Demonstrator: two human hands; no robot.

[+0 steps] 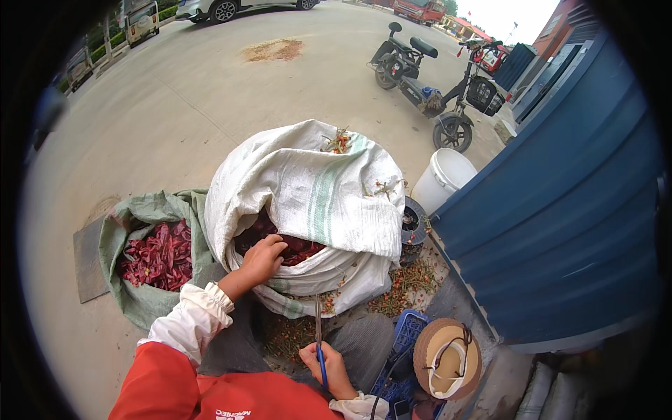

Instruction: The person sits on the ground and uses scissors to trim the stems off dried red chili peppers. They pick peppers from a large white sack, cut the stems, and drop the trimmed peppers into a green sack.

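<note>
My left hand (pixel 262 257) reaches into the mouth of a big white woven sack (pixel 294 189) with green stripes, its fingers on the dried red chili peppers (pixel 302 254) inside; whether it grips one is hidden. Low in the middle, between my knees, my right hand (pixel 331 365) holds scissors (pixel 320 336) by blue handles, the metal blades pointing up toward the sack's lower edge. To the left stands a green woven sack (pixel 113 262), open at the top, with dried red chili peppers (pixel 160 257) in it. Cut chili stems (pixel 407 286) lie on the ground right of the white sack.
A white plastic bucket (pixel 438 176) stands behind a dark round container (pixel 415 220) at the right. Nearer me are a blue plastic crate (pixel 409 328) and a straw hat (pixel 446 359). A blue corrugated metal panel (pixel 556 210) bounds the right side. Beyond stands an electric scooter (pixel 420 79).
</note>
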